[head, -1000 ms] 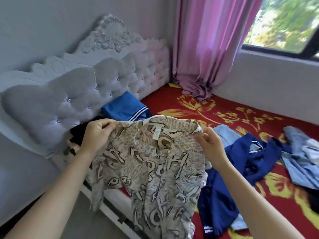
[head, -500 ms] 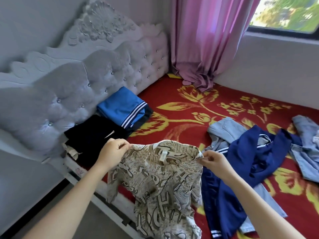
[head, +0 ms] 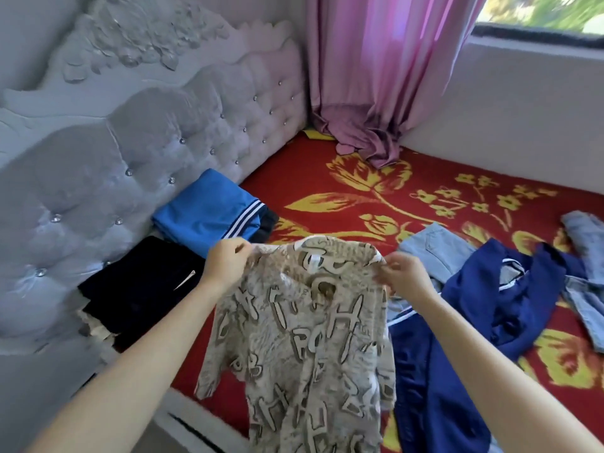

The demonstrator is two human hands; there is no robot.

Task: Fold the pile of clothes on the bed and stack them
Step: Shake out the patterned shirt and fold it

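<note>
Left hand (head: 225,263) and right hand (head: 405,276) each pinch a shoulder of the beige lettered shirt (head: 304,338), which hangs over the bed's near edge. At ten o'clock lie the folded blue garment (head: 209,214) and black garment (head: 140,289), against the tufted headboard (head: 147,142). A navy jacket (head: 474,308) sprawls at three on the red floral bedspread (head: 327,178). A pink curtain (head: 376,76) hangs at twelve.

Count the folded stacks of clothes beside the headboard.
2. The blue striped stack lies against the headboard; the black stack sits beside it, nearer the viewer. Further folded pieces may be hidden beneath each.
</note>
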